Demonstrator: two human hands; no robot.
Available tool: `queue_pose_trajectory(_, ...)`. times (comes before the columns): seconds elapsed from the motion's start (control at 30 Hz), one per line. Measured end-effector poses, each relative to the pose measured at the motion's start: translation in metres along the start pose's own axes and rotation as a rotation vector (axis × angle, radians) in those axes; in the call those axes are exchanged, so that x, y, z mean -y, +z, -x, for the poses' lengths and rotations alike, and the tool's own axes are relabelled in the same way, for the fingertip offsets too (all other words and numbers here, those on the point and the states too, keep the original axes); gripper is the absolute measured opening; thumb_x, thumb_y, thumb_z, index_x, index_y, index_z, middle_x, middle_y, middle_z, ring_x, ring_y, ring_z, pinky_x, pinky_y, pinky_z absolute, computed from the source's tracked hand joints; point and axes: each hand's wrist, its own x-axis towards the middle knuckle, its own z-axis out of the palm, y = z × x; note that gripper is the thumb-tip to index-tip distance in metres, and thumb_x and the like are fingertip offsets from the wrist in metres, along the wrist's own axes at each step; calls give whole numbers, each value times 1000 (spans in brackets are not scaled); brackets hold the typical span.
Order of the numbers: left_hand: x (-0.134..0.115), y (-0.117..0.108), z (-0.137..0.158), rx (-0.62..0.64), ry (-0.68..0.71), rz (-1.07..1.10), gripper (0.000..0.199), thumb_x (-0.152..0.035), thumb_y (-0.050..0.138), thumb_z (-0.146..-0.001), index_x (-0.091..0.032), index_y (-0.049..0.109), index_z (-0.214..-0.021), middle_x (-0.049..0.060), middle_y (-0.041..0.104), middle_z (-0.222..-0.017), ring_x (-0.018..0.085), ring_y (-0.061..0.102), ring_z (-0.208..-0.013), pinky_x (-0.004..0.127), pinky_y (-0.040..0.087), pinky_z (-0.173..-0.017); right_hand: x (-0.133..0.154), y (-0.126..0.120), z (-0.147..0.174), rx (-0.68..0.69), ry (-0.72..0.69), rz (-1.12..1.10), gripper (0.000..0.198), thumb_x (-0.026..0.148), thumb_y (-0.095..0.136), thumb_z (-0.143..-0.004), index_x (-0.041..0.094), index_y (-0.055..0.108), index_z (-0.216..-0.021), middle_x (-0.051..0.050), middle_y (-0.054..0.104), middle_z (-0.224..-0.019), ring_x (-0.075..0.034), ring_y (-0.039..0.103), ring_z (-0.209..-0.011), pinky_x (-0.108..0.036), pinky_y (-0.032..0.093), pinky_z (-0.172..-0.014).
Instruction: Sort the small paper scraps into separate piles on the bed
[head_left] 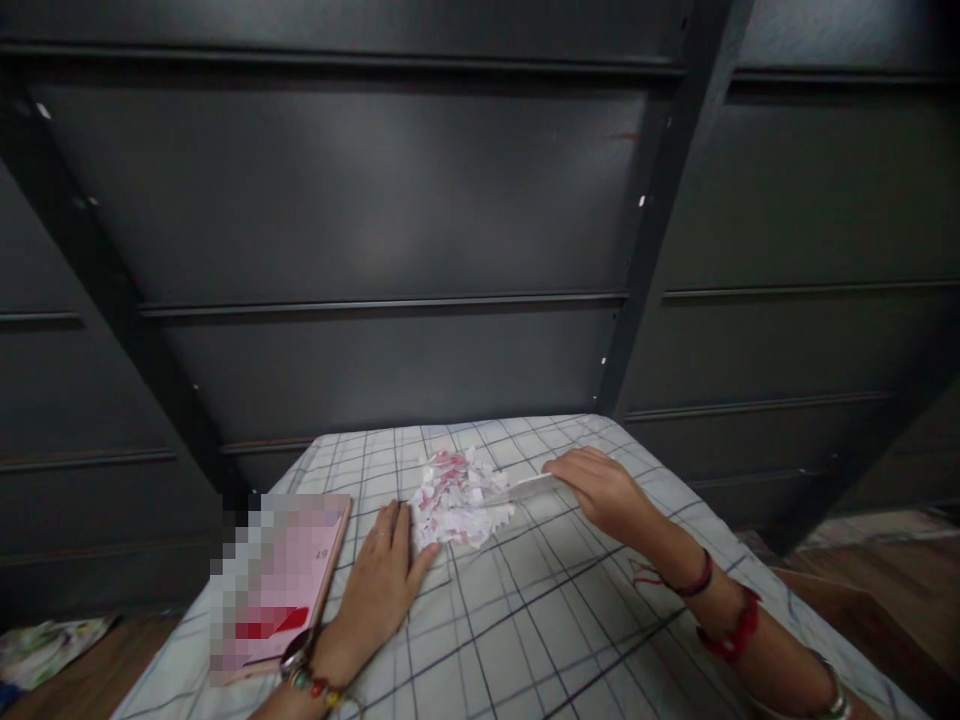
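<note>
1. Because the torn paper scraps (pixel 455 495) lie in a loose heap towards the far end of the checked cloth (pixel 525 620), slow, low strokes would likely scatter them least.
2. Right hand (pixel 604 490): its fingers pinch a thin pale strip (pixel 532 487), whose tip reaches the heap's right side; holding that edge near the cloth should give better control.
3. Left hand (pixel 382 570): open, palm down, at the heap's left side, contact unclear; it could serve as a stop.
4. Farther left, the flat pink rectangular item (pixel 300 580) seems best left undisturbed.
</note>
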Motion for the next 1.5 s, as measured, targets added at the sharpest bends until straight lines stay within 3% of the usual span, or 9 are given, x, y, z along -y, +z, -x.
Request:
queue_pose_trajectory(0.13,1,0,-1,32,-11,20,65,-54,31,-88,-6,32,-132,23,32,-141,34,28,-131,49,30,-104,2,-4,2,56,-20,19,34,1,32,-79,18,60,-89,-2,61,-72,-14,53,-70,-29,43,-71)
queue_pose_trajectory(0.27,2,1,-2,55,-18,23,66,-56,31,-87,-7,31,-133,23,32,-140,35,28,-131,51,31,-103,1,-5,4,5,0,64,33,2,32,-80,16,59,-91,-4,62,-77,-15,54,-74,-30,42,-72)
queue_pose_trajectory(0.43,2,3,-3,34,-12,28,64,-56,31,-87,-11,31,-132,20,32,-140,33,29,-130,49,30,-104,-5,-3,7,97,-5,86,33,1,33,-79,16,59,-92,-3,62,-75,-14,54,-72,-29,42,-71)
queue_pose_trajectory(0.63,0,2,-3,26,9,29,62,-56,30,-88,-11,31,-131,19,33,-139,33,30,-130,49,29,-104,-9,-1,10,31,-12,112,34,1,32,-81,12,61,-95,-6,65,-80,-16,56,-74,-31,44,-73)
queue_pose_trajectory(0.93,0,0,-3,43,28,25,63,-55,29,-89,-9,31,-131,23,32,-139,34,28,-130,50,31,-103,-7,-2,8,56,11,101,30,6,35,-83,14,61,-93,-6,64,-77,-16,57,-72,-31,45,-71)
queue_pose_trajectory(1.17,-4,-5,-5,128,18,16,67,-54,28,-89,-2,32,-131,27,29,-139,36,27,-130,48,28,-105,-6,-4,9,55,-19,67,24,12,39,-84,14,61,-93,-6,66,-80,-17,59,-74,-32,48,-71)
queue_pose_trajectory(1.3,-8,-8,-6,106,25,29,63,-54,30,-89,-7,33,-130,24,31,-139,35,27,-130,51,30,-103,-6,-2,11,47,-12,64,24,13,39,-86,14,61,-94,-7,67,-83,-17,60,-76,-32,49,-73)
queue_pose_trajectory(1.5,-12,-12,-8,171,33,27,61,-49,33,-90,-4,33,-130,25,31,-138,34,28,-130,48,28,-104,-7,3,13,32,-23,90,22,17,40,-87,13,62,-91,-7,67,-81,-18,61,-75,-32,49,-71)
